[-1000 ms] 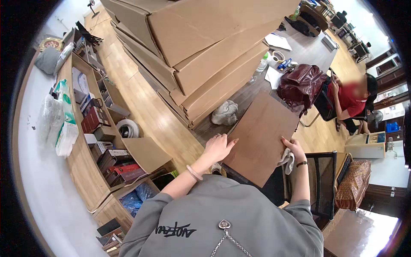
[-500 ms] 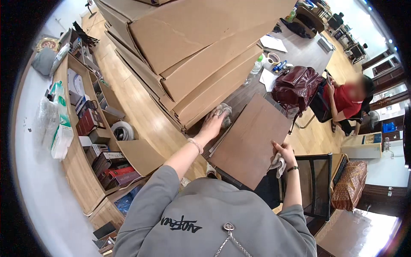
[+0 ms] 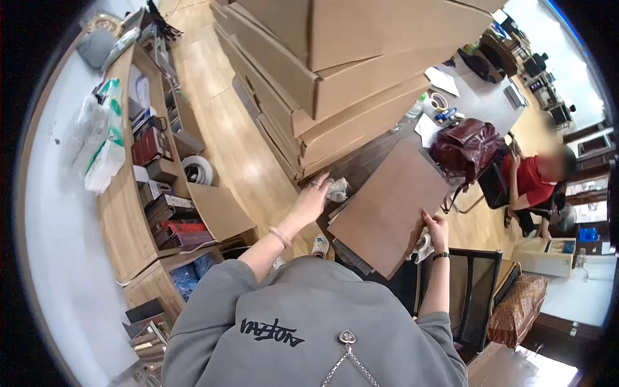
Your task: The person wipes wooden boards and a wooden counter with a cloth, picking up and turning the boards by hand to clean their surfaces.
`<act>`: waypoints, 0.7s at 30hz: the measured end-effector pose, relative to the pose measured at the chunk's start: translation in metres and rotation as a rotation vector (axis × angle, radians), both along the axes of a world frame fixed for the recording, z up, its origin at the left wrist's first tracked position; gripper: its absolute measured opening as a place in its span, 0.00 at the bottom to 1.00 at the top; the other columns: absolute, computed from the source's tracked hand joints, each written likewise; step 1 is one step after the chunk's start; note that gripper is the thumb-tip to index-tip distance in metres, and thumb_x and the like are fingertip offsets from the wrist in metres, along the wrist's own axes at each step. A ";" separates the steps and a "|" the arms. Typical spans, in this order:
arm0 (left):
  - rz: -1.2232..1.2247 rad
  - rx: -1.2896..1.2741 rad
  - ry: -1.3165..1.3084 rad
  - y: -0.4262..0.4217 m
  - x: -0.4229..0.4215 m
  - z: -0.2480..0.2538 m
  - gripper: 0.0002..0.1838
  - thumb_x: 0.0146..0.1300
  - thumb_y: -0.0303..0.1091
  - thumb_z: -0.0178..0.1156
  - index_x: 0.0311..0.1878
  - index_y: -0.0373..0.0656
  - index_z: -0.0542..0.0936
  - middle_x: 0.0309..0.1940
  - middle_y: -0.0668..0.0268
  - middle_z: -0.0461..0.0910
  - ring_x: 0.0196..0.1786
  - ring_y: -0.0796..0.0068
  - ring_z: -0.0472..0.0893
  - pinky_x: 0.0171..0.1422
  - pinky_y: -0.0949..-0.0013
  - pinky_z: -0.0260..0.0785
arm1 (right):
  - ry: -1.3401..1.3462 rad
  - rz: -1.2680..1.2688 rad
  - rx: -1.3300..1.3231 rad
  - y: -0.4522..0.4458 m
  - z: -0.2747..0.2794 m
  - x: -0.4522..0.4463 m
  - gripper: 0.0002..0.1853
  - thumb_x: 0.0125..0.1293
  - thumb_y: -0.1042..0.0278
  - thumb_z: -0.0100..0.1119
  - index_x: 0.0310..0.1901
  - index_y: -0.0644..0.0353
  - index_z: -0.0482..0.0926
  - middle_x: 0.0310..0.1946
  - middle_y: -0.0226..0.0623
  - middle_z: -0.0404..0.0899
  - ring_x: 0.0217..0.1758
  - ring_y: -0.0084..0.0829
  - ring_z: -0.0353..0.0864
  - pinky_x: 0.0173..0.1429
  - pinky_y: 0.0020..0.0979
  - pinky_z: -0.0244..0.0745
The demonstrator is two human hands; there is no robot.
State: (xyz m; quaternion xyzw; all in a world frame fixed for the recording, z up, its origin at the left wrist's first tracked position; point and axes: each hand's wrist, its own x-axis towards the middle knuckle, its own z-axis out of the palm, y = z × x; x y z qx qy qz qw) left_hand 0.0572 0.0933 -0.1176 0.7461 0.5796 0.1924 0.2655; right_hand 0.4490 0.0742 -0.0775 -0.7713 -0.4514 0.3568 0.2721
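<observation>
A flat brown rectangular board lies tilted on top of several darker sheets at the table's near side. My right hand grips its right edge, thumb on the upper face, with a crumpled pale cloth bunched under the same fingers. My left hand is at the table edge beneath the cardboard stack, its fingers stretched out. Right beside those fingers rests a second crumpled, greyish cloth; whether they still touch it is hard to tell.
Stacked flat cardboard boxes tower over the table ahead. A dark red leather bag, tape roll and papers sit beyond the board. Shelves line the left. A person in red sits at right, near a mesh chair.
My left hand has slid left off the greyish cloth, which it was covering before. My right hand keeps its hold on the board's edge. The whole view has shifted slightly.
</observation>
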 end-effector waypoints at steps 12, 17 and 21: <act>0.434 -0.154 -0.560 -0.109 -0.103 0.007 0.24 0.64 0.23 0.51 0.64 0.41 0.65 0.56 0.51 0.73 0.59 0.54 0.74 0.63 0.63 0.66 | -0.813 -0.155 0.394 -0.020 0.103 -0.083 0.27 0.60 0.45 0.63 0.47 0.62 0.78 0.42 0.51 0.81 0.44 0.49 0.80 0.47 0.44 0.74; 0.459 -0.051 -0.520 -0.122 -0.119 0.066 0.19 0.65 0.29 0.51 0.60 0.39 0.67 0.49 0.47 0.76 0.52 0.49 0.76 0.55 0.59 0.68 | -0.577 0.082 0.728 -0.013 0.097 -0.136 0.25 0.62 0.49 0.60 0.49 0.63 0.77 0.44 0.52 0.80 0.46 0.50 0.80 0.49 0.46 0.74; 0.538 0.221 -0.449 -0.128 -0.123 0.094 0.15 0.67 0.33 0.51 0.54 0.39 0.70 0.39 0.46 0.79 0.42 0.43 0.78 0.45 0.52 0.70 | -0.747 0.427 0.427 -0.001 0.055 -0.155 0.23 0.61 0.55 0.60 0.52 0.64 0.75 0.44 0.53 0.80 0.47 0.52 0.79 0.52 0.48 0.73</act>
